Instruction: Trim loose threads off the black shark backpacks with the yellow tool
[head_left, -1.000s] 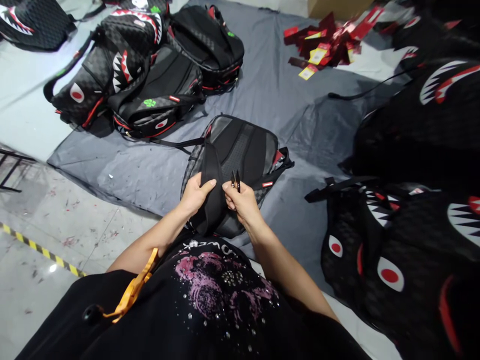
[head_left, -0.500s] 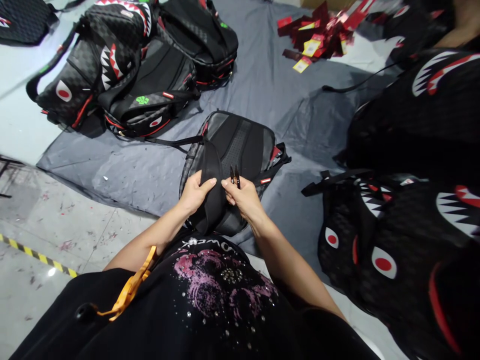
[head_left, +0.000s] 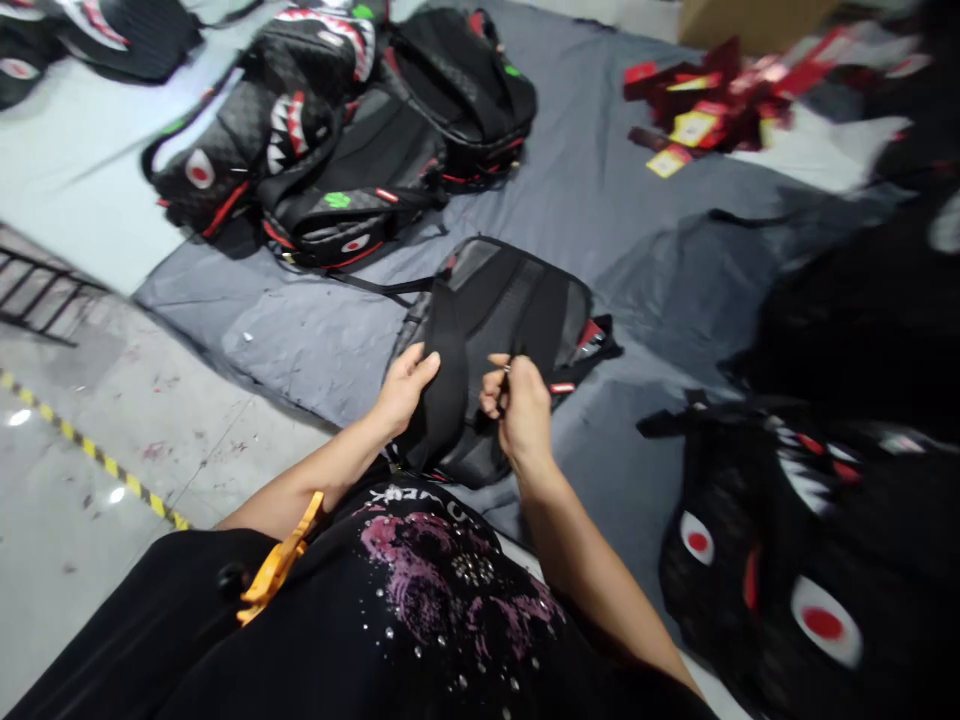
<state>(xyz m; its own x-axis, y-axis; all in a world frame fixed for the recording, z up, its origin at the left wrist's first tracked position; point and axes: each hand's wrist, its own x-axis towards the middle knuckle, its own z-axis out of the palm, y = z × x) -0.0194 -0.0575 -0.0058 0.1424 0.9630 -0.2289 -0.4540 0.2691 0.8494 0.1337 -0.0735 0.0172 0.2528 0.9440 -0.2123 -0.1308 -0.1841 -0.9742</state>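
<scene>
My left hand (head_left: 405, 392) half-curls at the strap (head_left: 448, 370), likely steadying it; I can't tell whether that grip closes. My right hand (head_left: 526, 408) wraps round a small, mostly hidden tool (head_left: 507, 370). The backpack (head_left: 517, 290) lies straps-up on the worktop (head_left: 600, 220), presumably for access.

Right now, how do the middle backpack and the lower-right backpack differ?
The middle backpack lies with its padded back up; the lower-right backpack shows large red-and-white eyes.
The middle backpack has the left hand at its shoulder strap; no hand is visible at the lower-right backpack.
The middle backpack fits within the picture; the lower-right backpack runs past its edge.
Both are mainly black.
</scene>
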